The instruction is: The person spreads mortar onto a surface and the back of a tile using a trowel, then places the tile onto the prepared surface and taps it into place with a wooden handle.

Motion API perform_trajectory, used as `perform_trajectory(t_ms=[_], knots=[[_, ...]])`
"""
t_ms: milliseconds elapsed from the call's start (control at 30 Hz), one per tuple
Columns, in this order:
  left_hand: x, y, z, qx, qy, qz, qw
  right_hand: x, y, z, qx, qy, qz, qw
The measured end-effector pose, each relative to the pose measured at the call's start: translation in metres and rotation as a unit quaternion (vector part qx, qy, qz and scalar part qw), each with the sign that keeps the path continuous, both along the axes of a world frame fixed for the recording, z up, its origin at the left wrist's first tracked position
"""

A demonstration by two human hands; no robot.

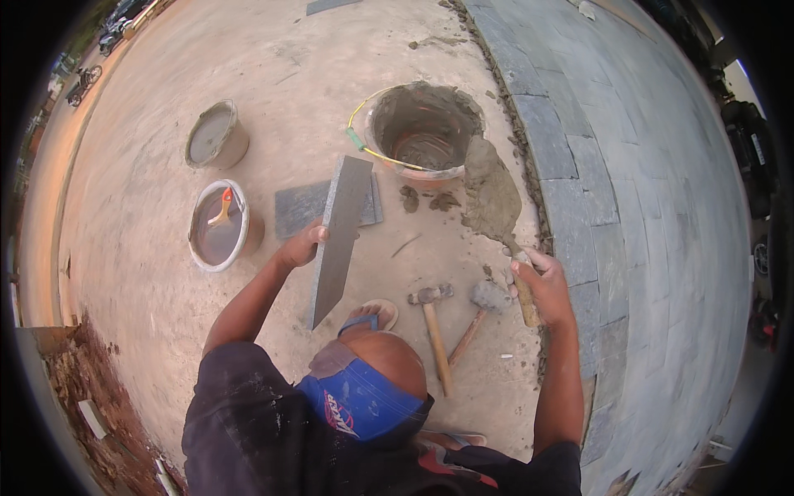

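Note:
My left hand (pixel 308 243) grips a grey stone tile (pixel 343 236) by its edge, holding it tilted up off the ground. Closed round a trowel's handle, my right hand (pixel 542 285) is at the right. The trowel's blade (pixel 492 194) is coated with wet mortar and lies beside a large bucket (pixel 426 136). Mortar lines that bucket's inside, and its yellow wire handle with a green grip hangs to the left. Behind the held tile, more grey tiles (pixel 302 207) lie flat on the concrete.
Left stand a bucket of grey liquid (pixel 219 223) with an orange-handled brush (pixel 223 207) and a smaller bucket (pixel 217 136). A hammer (pixel 434 331) and a mallet (pixel 488 299) lie near my feet. Laid grey paving (pixel 645 248) covers the right, bordered by a mortar strip.

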State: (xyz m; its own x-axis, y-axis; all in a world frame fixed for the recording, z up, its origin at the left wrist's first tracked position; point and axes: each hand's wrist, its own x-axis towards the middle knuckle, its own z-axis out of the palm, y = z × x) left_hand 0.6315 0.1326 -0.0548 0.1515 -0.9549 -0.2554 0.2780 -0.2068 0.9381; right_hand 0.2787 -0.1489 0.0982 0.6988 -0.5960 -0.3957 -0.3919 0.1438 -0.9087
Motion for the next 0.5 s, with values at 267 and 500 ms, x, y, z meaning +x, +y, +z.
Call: perform_trajectory(t_ms=[267,500], knots=[[-0.066,-0.102,0.054,-0.280,0.414,0.076,0.863,0.008,0.044,-0.007,-0.311,0.013,0.088,0.946],[-0.089,-0.142,0.023,-0.200,0.468,0.241,0.826,0.016,0.060,-0.049,-0.521,0.067,0.078,0.847]])
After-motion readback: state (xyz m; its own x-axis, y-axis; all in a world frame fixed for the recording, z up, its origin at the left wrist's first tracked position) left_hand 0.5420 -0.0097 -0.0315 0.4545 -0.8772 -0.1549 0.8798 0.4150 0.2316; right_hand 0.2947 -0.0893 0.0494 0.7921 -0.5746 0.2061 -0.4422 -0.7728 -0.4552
